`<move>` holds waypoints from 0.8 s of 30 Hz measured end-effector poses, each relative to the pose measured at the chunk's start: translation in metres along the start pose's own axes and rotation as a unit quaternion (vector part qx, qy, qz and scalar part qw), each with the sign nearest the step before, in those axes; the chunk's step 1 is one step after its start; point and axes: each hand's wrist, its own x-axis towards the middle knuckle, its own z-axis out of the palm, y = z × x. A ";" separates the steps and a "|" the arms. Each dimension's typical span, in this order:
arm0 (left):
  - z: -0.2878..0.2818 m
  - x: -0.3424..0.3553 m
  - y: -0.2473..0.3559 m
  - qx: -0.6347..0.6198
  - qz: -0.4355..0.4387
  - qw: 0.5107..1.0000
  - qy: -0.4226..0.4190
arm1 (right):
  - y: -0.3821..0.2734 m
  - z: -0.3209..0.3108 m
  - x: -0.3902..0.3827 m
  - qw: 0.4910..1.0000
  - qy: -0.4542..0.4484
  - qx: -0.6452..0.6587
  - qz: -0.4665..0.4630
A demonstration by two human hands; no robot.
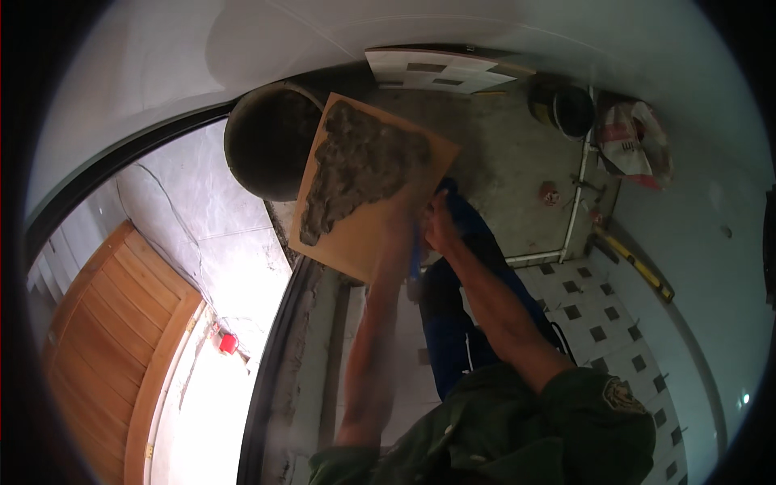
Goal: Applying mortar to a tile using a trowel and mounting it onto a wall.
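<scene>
A square tile (356, 255) is tilted in front of me, its tan back facing up. Lumpy grey mortar (360, 166) covers much of that back. My left hand (396, 230) is smeared by motion over the tile's near right part, so its fingers do not show clearly. At the right edge of the tile, my right hand (437, 224) is closed, with the fingers curled against the edge. Between my hands and my legs shows a narrow blue object (416, 252), mostly hidden.
A large dark bucket (271, 145) stands left of the tile. Patterned tiles (440, 71) lean against the far wall. Farther right are a smaller bucket (572, 111), a bag (634, 144), a white pipe (575, 198) and a yellow spirit level (638, 263). A wooden door (121, 347) is at left.
</scene>
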 end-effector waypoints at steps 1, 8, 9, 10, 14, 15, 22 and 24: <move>0.014 -0.010 0.019 0.001 -0.002 1.000 -0.017 | -0.008 -0.010 -0.002 0.999 0.031 0.006 -0.002; 0.022 -0.029 0.040 -0.091 -0.107 0.990 -0.018 | 0.022 -0.022 0.002 0.962 0.066 -0.215 -0.157; 0.025 -0.030 0.044 -0.028 -0.072 0.996 -0.042 | 0.037 -0.051 0.018 0.960 0.072 -0.216 -0.161; 0.045 -0.031 0.056 -0.028 -0.065 0.995 -0.071 | 0.028 -0.093 0.029 0.940 0.060 -0.283 -0.181; 0.039 -0.038 0.061 -0.178 -0.108 0.977 -0.046 | 0.051 -0.077 0.024 0.955 0.034 -0.266 -0.125; 0.036 -0.038 0.061 -0.260 -0.109 0.959 -0.033 | 0.056 -0.061 0.023 0.964 0.031 -0.243 -0.106; 0.031 -0.035 0.049 -0.153 -0.122 0.979 -0.050 | 0.019 -0.036 0.010 0.993 0.111 -0.043 0.009; -0.014 -0.014 0.027 0.396 0.388 0.832 -0.038 | 0.012 -0.017 0.001 0.992 0.121 -0.011 0.032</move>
